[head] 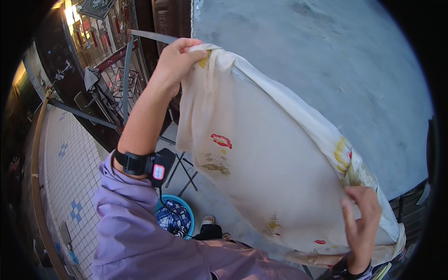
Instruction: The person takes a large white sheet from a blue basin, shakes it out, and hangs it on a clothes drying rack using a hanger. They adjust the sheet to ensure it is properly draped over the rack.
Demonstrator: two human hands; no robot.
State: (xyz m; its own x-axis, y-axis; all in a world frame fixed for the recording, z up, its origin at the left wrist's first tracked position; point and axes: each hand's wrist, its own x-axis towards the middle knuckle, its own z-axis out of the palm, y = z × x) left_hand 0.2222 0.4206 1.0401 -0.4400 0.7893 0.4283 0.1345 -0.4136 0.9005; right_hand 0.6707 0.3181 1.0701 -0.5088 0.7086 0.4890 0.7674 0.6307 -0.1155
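Note:
A large cream cloth with printed red and yellow flowers hangs over what seems to be a rail, its upper edge folded over. My left hand pinches the cloth's upper left corner between thumb and fingers. Lower right, my right hand is at the cloth's folded edge with its fingers apart; whether it touches the cloth cannot be told. Most of the support under the cloth is hidden, though a grey metal bar shows beyond the left corner.
A blue basin holding checked clothes stands on the floor near my feet. Black crossed rods lie beside it. At left are a dark door with a metal grille, a grey cloth hanging there and a tiled surface. A grey wall rises beyond.

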